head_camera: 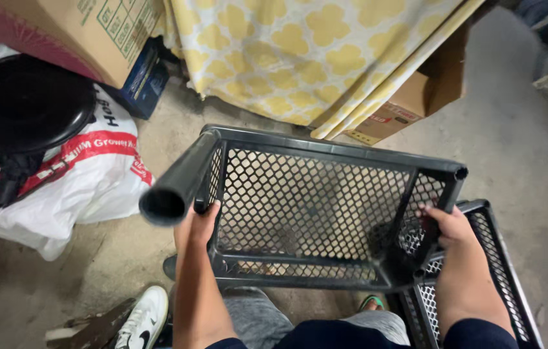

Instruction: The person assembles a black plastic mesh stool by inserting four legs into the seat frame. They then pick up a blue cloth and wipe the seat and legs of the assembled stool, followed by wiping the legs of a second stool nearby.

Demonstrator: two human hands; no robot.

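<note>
L hand (197, 223) & R hand (449, 225) each clamped on opposite ends of black mesh tray (312, 200)

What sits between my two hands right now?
In the head view, the dark plastic mesh tray spans the whole stretch: the left hand grips its left side wall below the tube leg, and the right hand grips its right wall.

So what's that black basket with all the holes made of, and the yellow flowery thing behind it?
The black basket looks like moulded plastic: a matte, dark grey mesh with thick smooth rims and a hollow tube leg. The left hand and right hand hold its sides. The yellow patterned sheet seems to be soft cloth, since it hangs in folds.
</note>
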